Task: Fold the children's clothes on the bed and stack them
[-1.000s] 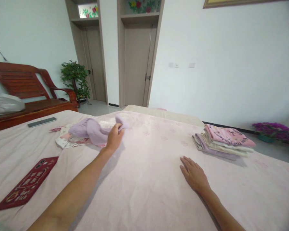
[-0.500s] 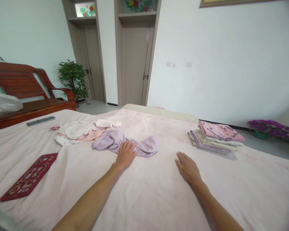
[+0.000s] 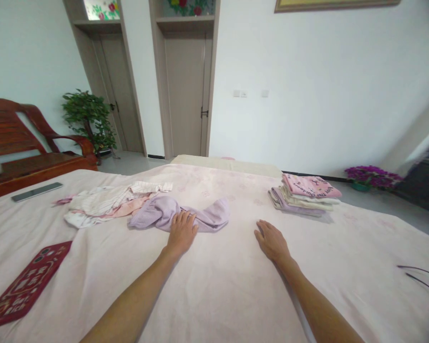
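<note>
My left hand [image 3: 182, 233] lies on the near edge of a crumpled lavender garment [image 3: 214, 215], fingers stretched over the cloth rather than wrapped around it. To the right, my right hand [image 3: 271, 239] rests palm down on the pale pink bedsheet [image 3: 218, 281], fingers extended and holding nothing. Left of the lavender garment, and touching it, is a loose heap of white striped and pink clothes [image 3: 103, 204]. Beyond my right hand sits a stack of folded clothes [image 3: 302, 197], with a pink printed piece on top.
A dark red printed packet [image 3: 28, 285] lies at the left, and a phone [image 3: 36, 191] is farther back. Two thin dark cords [image 3: 420, 270] reach in at the right edge. A wooden bench [image 3: 39, 152], a green plant [image 3: 89, 119] and purple flowers [image 3: 372, 175] stand beyond the bed.
The view has turned a little to the right, so the scene sits farther left and the cords show more. Both hands keep nearly the same places on the garment and sheet.
</note>
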Demonstrator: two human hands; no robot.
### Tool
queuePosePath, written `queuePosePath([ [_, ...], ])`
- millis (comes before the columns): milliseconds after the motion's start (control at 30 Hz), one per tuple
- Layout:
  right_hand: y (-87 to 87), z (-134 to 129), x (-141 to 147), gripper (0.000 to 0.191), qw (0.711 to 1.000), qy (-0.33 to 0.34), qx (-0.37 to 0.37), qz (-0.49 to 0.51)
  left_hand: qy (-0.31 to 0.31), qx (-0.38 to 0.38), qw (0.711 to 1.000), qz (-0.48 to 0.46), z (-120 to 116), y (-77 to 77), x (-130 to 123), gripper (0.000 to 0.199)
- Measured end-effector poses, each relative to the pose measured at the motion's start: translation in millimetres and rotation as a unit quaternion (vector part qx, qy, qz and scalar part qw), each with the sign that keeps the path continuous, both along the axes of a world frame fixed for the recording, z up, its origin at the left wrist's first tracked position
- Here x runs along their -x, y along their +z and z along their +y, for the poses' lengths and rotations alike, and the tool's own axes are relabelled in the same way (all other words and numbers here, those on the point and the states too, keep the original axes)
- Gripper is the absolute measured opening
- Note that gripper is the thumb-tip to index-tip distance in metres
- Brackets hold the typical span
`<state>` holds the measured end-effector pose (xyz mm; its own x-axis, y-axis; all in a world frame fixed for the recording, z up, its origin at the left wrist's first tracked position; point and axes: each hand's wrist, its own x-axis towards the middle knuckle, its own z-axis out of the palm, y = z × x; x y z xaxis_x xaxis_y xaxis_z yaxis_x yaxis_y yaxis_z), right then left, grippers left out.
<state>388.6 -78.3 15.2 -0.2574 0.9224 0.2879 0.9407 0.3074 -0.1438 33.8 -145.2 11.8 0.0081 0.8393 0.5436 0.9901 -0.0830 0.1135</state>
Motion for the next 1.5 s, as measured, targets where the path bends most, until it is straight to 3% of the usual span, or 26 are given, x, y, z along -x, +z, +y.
queuePosePath([
  [500,11.5,-13,1,0.040,1.000,-0.025,-0.006,0.013,0.003,-0.022,0.998,0.060,5,-9.7,1,0.040],
  [733,14.0,-14,1,0.042,1.000,-0.025,0.009,0.008,-0.006,-0.019,0.999,0.040,5,-8.8,1,0.038],
  [1100,2.0,-11,-2,0.043,0.999,-0.034,0.007,0.034,-0.027,-0.040,0.997,0.059,8,-15.6,6,0.037],
  [1500,-5.5,-10,-5,0.044,0.999,-0.022,-0.006,0.043,-0.054,-0.038,0.998,-0.009,6,-13.5,7,0.036],
])
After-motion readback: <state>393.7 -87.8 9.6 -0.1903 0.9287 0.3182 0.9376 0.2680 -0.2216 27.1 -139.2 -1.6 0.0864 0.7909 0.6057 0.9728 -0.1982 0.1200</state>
